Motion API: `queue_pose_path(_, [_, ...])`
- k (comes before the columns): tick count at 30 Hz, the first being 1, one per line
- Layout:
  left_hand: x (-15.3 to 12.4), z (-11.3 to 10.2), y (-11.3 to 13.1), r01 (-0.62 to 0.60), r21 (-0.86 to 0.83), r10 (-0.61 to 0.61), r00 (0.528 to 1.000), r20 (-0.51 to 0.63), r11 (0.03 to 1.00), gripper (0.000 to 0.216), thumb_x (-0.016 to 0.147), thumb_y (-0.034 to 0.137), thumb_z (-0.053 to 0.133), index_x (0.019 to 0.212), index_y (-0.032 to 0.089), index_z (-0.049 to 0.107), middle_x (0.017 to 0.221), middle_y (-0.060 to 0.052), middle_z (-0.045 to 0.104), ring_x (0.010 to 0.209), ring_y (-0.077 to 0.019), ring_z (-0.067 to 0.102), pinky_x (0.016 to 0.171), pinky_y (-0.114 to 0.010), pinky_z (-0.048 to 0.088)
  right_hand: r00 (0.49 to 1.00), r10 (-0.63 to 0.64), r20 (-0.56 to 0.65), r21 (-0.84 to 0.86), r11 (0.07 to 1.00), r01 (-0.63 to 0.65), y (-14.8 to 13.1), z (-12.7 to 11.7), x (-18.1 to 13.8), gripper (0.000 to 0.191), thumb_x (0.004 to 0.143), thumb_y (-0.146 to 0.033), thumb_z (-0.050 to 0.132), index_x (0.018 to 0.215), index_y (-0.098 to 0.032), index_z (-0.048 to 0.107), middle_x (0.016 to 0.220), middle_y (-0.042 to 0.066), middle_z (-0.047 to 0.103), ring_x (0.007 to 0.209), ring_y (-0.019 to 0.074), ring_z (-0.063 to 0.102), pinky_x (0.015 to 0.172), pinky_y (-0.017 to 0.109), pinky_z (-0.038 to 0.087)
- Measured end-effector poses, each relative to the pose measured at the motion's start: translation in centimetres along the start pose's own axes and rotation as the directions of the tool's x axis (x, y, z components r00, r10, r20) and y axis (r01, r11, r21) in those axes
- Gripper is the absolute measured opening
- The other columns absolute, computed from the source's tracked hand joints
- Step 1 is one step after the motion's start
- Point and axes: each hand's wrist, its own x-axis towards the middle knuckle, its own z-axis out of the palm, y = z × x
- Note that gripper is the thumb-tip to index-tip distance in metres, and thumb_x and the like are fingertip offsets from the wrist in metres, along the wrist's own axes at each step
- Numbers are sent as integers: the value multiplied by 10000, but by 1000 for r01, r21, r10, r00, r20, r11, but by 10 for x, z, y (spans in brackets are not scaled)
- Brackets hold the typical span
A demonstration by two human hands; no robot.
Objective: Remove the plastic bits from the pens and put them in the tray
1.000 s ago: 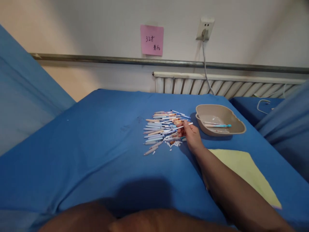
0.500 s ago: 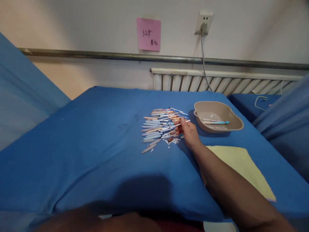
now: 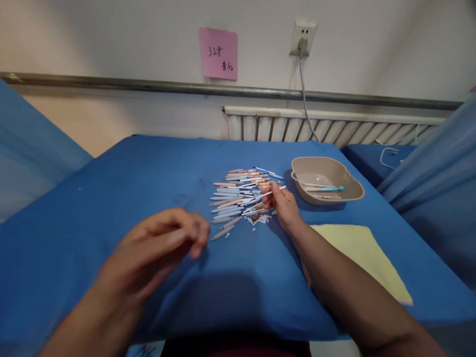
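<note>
Nearest the viewer, the left hand [image 3: 159, 248] is now raised above the near edge of the table [image 3: 122, 188]; half a second ago only blurred shapes lay along the bottom of the view. Its fingers are curled, but blur hides the fingertips, and whether it holds anything cannot be told. To the right, a yellow cloth [image 3: 357, 248] lies flat toward the table's near right corner, partly crossed by the right forearm.

Beyond it, the right hand [image 3: 284, 208] pinches a thin white stick [image 3: 281, 188] between thumb and fingers, as it did in both preceding views. The stick slants over the right-hand end of a spread of pens [image 3: 227, 210], well in from every table edge. Small white pieces [image 3: 263, 219] are scattered on the near side of that spread.

Farther back, toward the far right corner, stands a beige basin [image 3: 320, 168] holding a few slender items, one with a teal end [image 3: 334, 188]. Neither the pens nor the basin's contents show an evident change; the handling is therefore judged to be paused on this one stick, with a second hand now close by. Behind the table's far edge are a white radiator [image 3: 282, 111] and a pink note [image 3: 219, 53] on the wall.
</note>
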Motion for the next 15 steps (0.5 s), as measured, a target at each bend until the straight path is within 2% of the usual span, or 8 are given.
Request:
queue_pose_path(3, [17, 16, -16, -3, 5, 2, 987, 158, 1000, 233, 767, 402, 583, 799, 181, 649, 756, -24, 658, 662, -156, 581, 606, -263, 478, 1000, 14, 7, -18, 1000, -14, 0, 1, -1, 481, 760, -632, 556, 758, -163, 657, 577, -10, 600, 447, 87, 534, 445, 200, 427])
queue_pose_path(5, [23, 26, -31, -34, 187, 0, 984, 176, 982, 245, 758, 405, 574, 843, 186, 644, 707, -9, 634, 627, -155, 564, 575, -251, 446, 1000, 13, 14, -19, 1000, -13, 0, 1, -2, 480, 756, -635, 556, 759, -165, 655, 582, -12, 601, 448, 86, 531, 450, 200, 425])
queue_pose_path(6, [23, 30, -39, -63, 305, 0, 980, 201, 950, 259, 759, 401, 578, 908, 200, 643, 716, -4, 636, 630, -163, 567, 578, -256, 439, 1000, 10, 15, -18, 1000, -9, 0, 1, -2, 478, 758, -633, 555, 755, -166, 654, 581, -14, 600, 450, 86, 531, 452, 200, 422])
queue_pose_path(8, [21, 35, -50, -161, 457, 48, 968, 248, 875, 276, 771, 383, 582, 991, 223, 630, 862, -24, 662, 749, -194, 597, 672, -283, 448, 1000, 5, 15, -16, 1000, -5, 1, 2, -3, 469, 765, -625, 554, 748, -167, 652, 575, -16, 598, 454, 87, 532, 453, 199, 418])
queue_pose_path(10, [19, 38, -57, -254, 535, 90, 946, 312, 806, 243, 812, 352, 549, 1010, 230, 616, 954, -43, 656, 848, -215, 596, 747, -306, 439, 1000, 7, 13, -15, 1000, -7, 1, 3, -3, 461, 775, -615, 551, 746, -166, 653, 567, -16, 597, 456, 89, 533, 453, 200, 416])
queue_pose_path(15, [23, 48, -55, -368, 655, 164, 922, 352, 660, 205, 904, 295, 415, 943, 208, 597, 904, -67, 639, 855, -225, 575, 751, -317, 418, 1000, 10, 23, 2, 1000, -10, 0, 5, -4, 453, 780, -601, 554, 753, -161, 658, 564, -16, 599, 452, 87, 528, 457, 201, 417])
